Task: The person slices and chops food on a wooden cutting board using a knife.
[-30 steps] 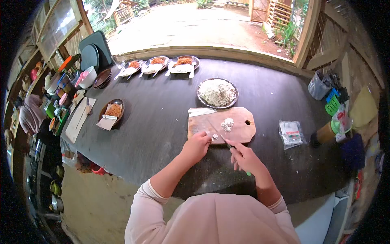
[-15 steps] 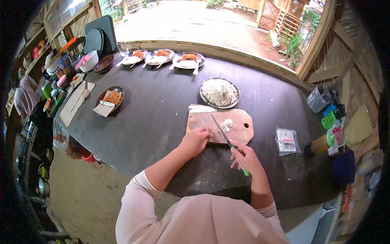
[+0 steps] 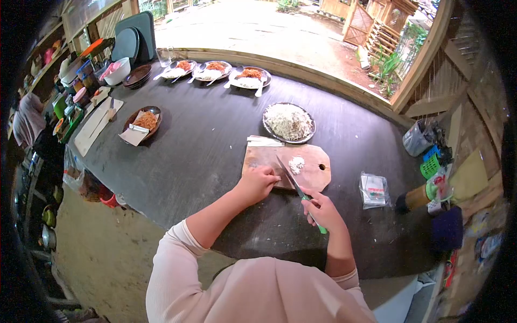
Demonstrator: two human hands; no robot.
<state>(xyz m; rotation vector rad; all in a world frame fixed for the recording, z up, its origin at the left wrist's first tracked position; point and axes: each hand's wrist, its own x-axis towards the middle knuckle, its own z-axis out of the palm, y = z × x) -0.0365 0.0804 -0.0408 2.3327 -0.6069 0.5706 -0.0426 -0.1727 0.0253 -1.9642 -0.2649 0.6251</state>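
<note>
My right hand [image 3: 323, 212] grips the green handle of a kitchen knife [image 3: 294, 183], its blade slanting up and left over a wooden cutting board [image 3: 314, 181]. On the board's near left part, my left hand [image 3: 258, 182] is closed, fingertips pinching a small pale piece of food beside the blade; most of that piece is hidden. Right of the blade lies a little pile of chopped white bits [image 3: 296, 164]. Pale flat strips [image 3: 265, 142] rest along the board's far left edge. Just beyond, a plate [image 3: 266, 131] carries a heap of white chopped food [image 3: 288, 120].
Three plates of food with cutlery [image 3: 214, 71] line the window sill side. A brown bowl [image 3: 156, 111] holds orange shreds at the left. A plastic packet [image 3: 374, 189] lies right of the board. Another person [image 3: 29, 121] is at the far left.
The chopped white bits now sit in a tighter pile. The knife blade has moved slightly closer to my left fingertips. The whole view has shifted a little.
</note>
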